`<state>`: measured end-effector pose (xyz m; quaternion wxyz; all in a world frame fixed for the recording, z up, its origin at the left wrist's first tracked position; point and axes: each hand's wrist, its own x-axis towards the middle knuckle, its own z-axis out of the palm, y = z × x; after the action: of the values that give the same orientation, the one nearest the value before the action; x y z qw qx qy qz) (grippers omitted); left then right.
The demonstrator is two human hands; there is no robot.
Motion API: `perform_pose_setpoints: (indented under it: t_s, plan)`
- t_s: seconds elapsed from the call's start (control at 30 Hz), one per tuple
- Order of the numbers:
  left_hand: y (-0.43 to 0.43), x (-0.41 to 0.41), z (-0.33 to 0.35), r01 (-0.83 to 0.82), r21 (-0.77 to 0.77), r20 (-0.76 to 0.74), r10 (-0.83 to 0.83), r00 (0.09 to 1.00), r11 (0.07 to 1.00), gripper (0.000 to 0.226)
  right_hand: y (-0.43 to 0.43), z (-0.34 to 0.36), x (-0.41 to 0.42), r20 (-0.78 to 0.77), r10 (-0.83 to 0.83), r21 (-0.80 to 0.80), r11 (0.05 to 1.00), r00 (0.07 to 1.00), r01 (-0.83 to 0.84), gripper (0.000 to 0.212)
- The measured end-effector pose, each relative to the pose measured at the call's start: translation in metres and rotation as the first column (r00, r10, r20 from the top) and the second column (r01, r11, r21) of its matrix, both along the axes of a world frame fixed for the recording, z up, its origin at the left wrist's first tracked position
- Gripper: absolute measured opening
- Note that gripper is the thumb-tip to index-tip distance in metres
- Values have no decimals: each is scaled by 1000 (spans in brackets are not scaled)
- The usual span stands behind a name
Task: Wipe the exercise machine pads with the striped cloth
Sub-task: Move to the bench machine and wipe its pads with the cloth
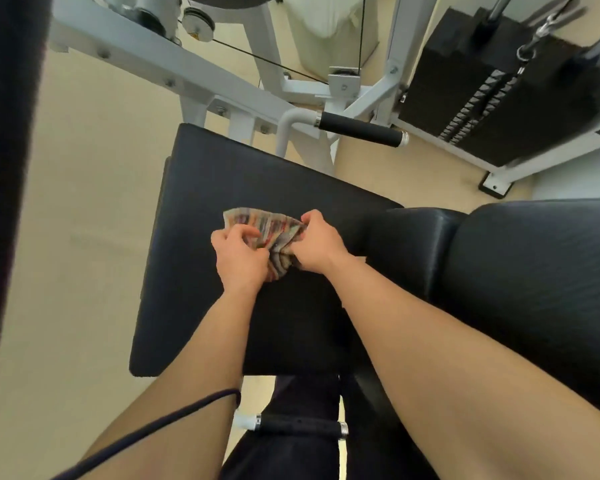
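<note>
Bunching up between two hands, the striped cloth [272, 230] sits over the middle of the flat black seat pad [222, 174], its far edge fanned out and its near end gathered into a wad. The left hand [238, 258] has its fingers curled round the cloth's near side. The right hand [317, 245] pinches the right edge, thumb and fingers closed on the fabric. Whether the cloth touches the pad or hangs just above it cannot be told from this angle.

The cloth looks to be in the middle of being folded or regathered rather than swept. A wad this tight would likely clean only a narrow strip, leaving the seat's corners and far edge unwiped. The loose fanned end could also slip from the pinch and slide off the pad to the floor.

To the right, the cushioned back pad [499, 271] meets the seat at a seam that a hurried pass could skip. Beyond the seat's far edge stands the black grip handle [361, 131] on the white frame [125, 53]. A trailing corner might catch there if a stroke overruns. A dark cord [174, 414] lies across the left forearm and could drag over the pad.
</note>
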<state>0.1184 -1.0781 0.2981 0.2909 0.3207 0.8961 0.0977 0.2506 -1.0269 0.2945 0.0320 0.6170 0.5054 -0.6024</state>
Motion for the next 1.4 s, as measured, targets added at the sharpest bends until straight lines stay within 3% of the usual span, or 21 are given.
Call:
perform_pose_setpoints:
  t_s: [0.03, 0.1, 0.17, 0.23, 0.37, 0.5, 0.63, 0.77, 0.87, 0.93, 1.03, 1.2, 1.4]
  plan:
    - [-12, 1, 5, -188, -38, 108, 191, 976, 981, 31, -14, 6, 4, -20, -44, -83, 996, 999, 42, 65]
    - [-31, 2, 13, -489, -121, 369, 497, 786, 864, 36, -43, 14, 13, -49, -151, -229, 964, 987, 136, 60]
    - [-48, 2, 28, -597, -254, 577, 615, 538, 761, 30, -73, 30, 19, -93, -258, -360, 909, 962, 210, 47]
    - [-65, 6, 42, -564, -348, 636, 631, 445, 749, 35, -102, 45, 26, -103, -278, -391, 894, 955, 218, 39]
    - [-87, 23, 71, -320, -442, 664, 545, 512, 838, 29, -144, 63, 32, -16, -313, -147, 940, 950, 307, 37]
    - [-106, 38, 106, -136, -468, 779, 480, 404, 873, 30, -165, 89, 37, 34, -433, -31, 900, 901, 434, 51]
    - [-126, 34, 124, 30, -391, 847, 347, 404, 920, 35, -191, 119, 43, 68, -427, 111, 901, 902, 418, 61]
    - [-159, 16, 148, 200, -293, 857, 164, 488, 935, 35, -238, 149, 35, 135, -401, 226, 903, 906, 366, 38]
    - [-188, -2, 165, 389, -129, 803, -134, 581, 912, 21, -281, 177, 29, 164, -441, 276, 879, 883, 388, 11]
    - [-206, -17, 175, 460, -16, 696, -320, 642, 888, 13, -310, 195, 26, 138, -457, 272, 870, 878, 410, 8]
    - [-226, -44, 184, 476, 82, 563, -434, 703, 876, 11, -350, 209, 19, 95, -478, 268, 857, 873, 440, 16]
    - [-271, -84, 199, 617, 240, 466, -647, 604, 749, 16, -415, 218, -14, 78, -427, 274, 878, 901, 393, 22]
    - [-342, -157, 233, 657, 304, 584, -680, 443, 689, 21, -493, 219, -76, -43, -426, 237, 875, 904, 423, 40]
